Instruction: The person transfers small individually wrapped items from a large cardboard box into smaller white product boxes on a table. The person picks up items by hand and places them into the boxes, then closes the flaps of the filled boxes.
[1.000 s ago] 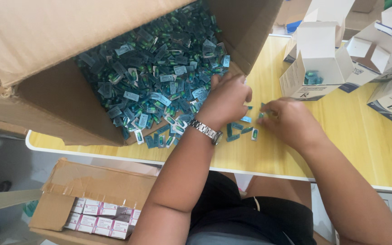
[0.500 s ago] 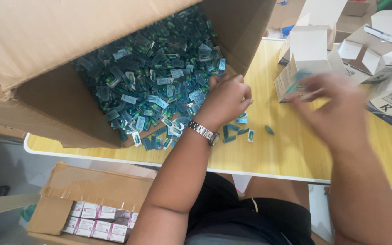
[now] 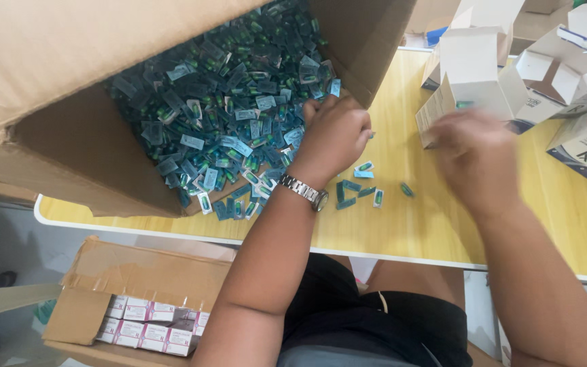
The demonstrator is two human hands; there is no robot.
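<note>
While blurred at right of centre, right hand just below small open white carton, finger state impossible to tell. Left hand at centre, fingers curled among green capsule packets spilling from tipped cardboard box; loose packets on yellow table between both hands.

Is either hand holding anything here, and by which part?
It cannot be told. The left hand rests curled on the blister packets at the carton's mouth; the right hand is motion-blurred near the small white box.
</note>
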